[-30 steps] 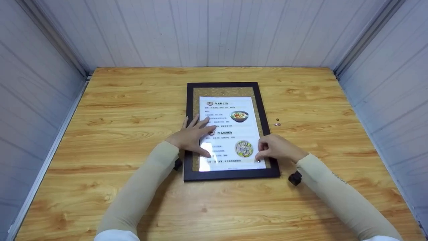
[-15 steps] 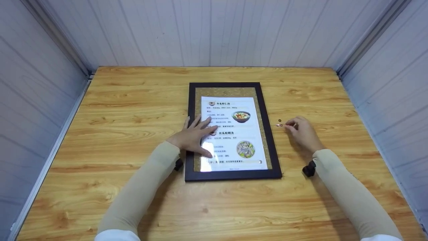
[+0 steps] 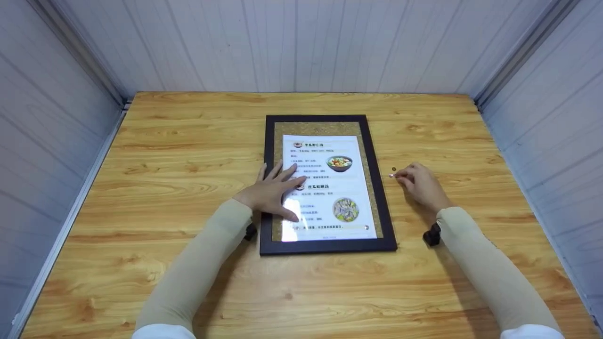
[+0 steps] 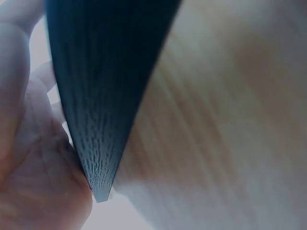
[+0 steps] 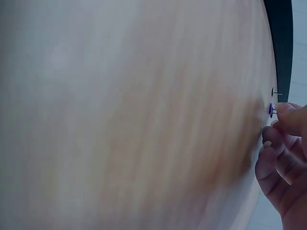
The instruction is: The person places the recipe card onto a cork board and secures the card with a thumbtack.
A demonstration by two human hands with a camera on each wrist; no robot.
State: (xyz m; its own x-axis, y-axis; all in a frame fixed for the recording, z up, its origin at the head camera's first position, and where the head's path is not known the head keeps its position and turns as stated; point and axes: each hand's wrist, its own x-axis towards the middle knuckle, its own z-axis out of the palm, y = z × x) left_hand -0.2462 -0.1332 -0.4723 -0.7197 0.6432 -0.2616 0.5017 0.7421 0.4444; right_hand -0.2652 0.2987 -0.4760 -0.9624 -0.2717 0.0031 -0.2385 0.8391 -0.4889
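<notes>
A printed recipe sheet (image 3: pixel 322 200) with two food pictures lies on a dark-framed cork board (image 3: pixel 320 128). My left hand (image 3: pixel 272 194) rests with spread, straight fingers across the sheet's left side and the frame. A thumbtack (image 3: pixel 366 227) sits in the sheet's lower right corner. Right of the board, my right hand (image 3: pixel 421 186) pinches thumb and index finger together at a thumbtack on the table, mostly hidden by the fingertips. Beside them lies a shiny thumbtack (image 3: pixel 391 175), and just beyond, a dark thumbtack (image 3: pixel 394 168). The right wrist view shows a purple-headed thumbtack (image 5: pixel 271 111) point up at the fingertips.
The wood-grain table (image 3: pixel 179 155) extends around the board. Pale panel walls (image 3: pixel 301 47) enclose its back and sides. The board's dark frame (image 3: pixel 330 246) forms a raised edge, seen close up beside the left palm in the left wrist view.
My right hand left the sheet's lower right corner, exposing the thumbtack there, and moved right to the loose thumbtacks, then slightly left with its fingertips covering one. The left hand stays put.
</notes>
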